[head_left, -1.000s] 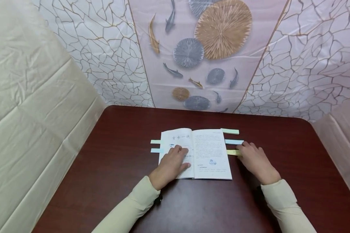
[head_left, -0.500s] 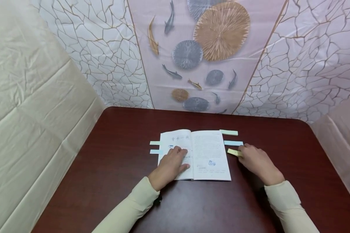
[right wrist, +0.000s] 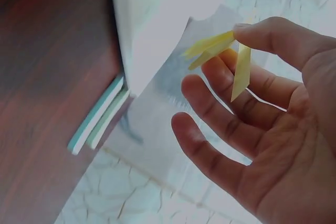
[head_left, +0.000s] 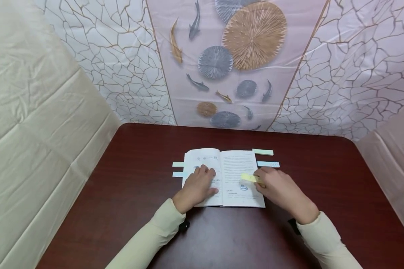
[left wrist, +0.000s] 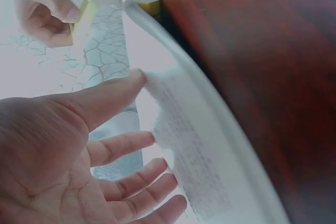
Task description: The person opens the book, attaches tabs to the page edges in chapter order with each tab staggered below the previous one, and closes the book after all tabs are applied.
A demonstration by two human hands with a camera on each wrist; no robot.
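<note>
An open book (head_left: pixel 235 162) with printed pages lies on the dark red table. My left hand (head_left: pixel 199 186) rests on the left page; its thumb and fingers are spread and touch the paper in the left wrist view. My right hand (head_left: pixel 282 190) is over the right page's outer edge. Between thumb and fingers it pinches yellow sticky-note strips (right wrist: pixel 215 48), which fan apart in the right wrist view. In the head view, the yellow strip (head_left: pixel 249 178) points left across the right page. How many strips there are, I cannot tell.
Beside the book's right edge lie a green strip pad (head_left: pixel 263 152) and a blue strip pad (head_left: pixel 268 164). On the left edge, a green tab (head_left: pixel 178 164) and a blue tab (head_left: pixel 179 174) stick out. A patterned cloth (head_left: pixel 215 89) hangs behind the table.
My right hand has drawn the yellow strips away from beside the book and moved left, bringing them over the right page. My left hand has stayed on the left page.
</note>
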